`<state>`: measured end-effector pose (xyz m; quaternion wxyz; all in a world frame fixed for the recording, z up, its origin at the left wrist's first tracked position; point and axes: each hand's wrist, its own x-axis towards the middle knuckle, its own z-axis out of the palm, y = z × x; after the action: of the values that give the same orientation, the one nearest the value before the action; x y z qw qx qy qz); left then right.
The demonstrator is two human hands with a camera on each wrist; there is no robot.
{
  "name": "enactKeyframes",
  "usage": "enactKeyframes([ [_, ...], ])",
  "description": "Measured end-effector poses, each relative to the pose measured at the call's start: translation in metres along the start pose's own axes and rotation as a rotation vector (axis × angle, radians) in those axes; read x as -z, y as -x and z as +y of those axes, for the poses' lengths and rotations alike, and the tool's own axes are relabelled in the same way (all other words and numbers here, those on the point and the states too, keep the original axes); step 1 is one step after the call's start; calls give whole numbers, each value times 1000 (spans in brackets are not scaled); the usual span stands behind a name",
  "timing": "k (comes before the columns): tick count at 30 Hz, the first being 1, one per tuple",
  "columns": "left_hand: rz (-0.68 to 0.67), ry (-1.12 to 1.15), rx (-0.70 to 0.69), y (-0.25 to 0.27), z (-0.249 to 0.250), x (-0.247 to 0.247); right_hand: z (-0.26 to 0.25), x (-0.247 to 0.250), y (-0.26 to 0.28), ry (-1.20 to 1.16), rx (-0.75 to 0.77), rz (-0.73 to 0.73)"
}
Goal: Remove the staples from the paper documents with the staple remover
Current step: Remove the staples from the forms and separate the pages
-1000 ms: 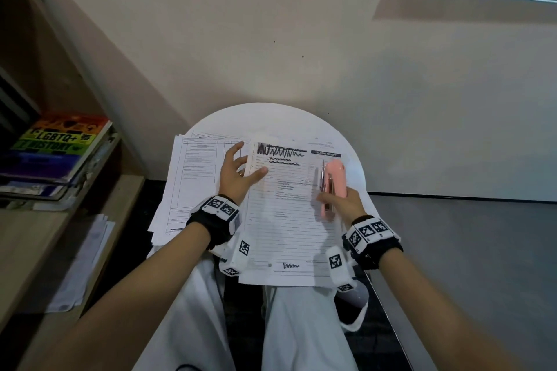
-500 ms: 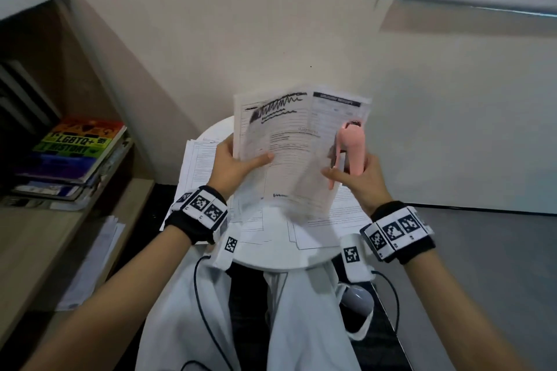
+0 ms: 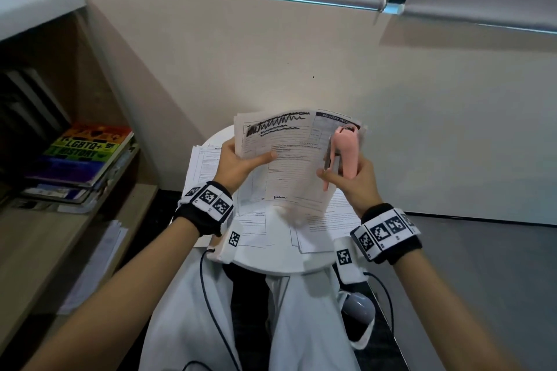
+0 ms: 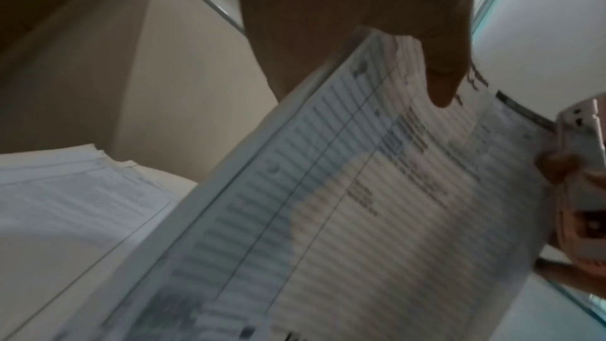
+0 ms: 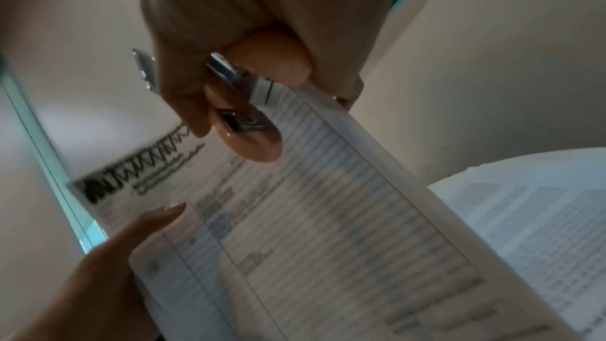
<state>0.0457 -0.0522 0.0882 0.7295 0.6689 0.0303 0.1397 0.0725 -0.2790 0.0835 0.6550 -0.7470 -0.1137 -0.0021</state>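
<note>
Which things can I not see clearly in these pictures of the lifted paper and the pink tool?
- Staple: not visible in any view; too small, and both wrist views are blurred.
- Fine print on the lifted white delivery form: too small in head view.
- Right edge of the form: hidden by the pink plastic staple remover and right hand.
- Left hand fingers: behind the form.
- White paper stack on the round table: partly covered.

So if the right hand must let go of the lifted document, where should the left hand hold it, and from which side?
Probably where the left hand already pinches the document: its left edge, from the left, thumb on the front. The sheets stand tilted above the table, and the right edge is taken up by the right hand with the pink staple remover.
</note>
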Motion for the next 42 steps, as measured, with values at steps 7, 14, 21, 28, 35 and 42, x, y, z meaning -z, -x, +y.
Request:
enactKeyframes([
  [7, 51, 68, -61, -4, 11, -11, -11, 0, -11, -45, 14, 56],
  [14, 87, 38, -80, -2, -7, -6, -21, 4, -8, -92, 27, 109],
  [21, 69, 19, -132, -8, 2, -8, -66, 7, -34, -144, 136, 194],
  [28, 73, -3, -225, -19, 21, -11, -48, 0, -30, -99, -4, 243],
  [35, 113, -70, -300, -21, 15, -11, -115, -21, -37, -390, 215, 456],
  [42, 127, -130, -313, -17, 15, -15, -164, -97, -44, -533, 257, 274],
])
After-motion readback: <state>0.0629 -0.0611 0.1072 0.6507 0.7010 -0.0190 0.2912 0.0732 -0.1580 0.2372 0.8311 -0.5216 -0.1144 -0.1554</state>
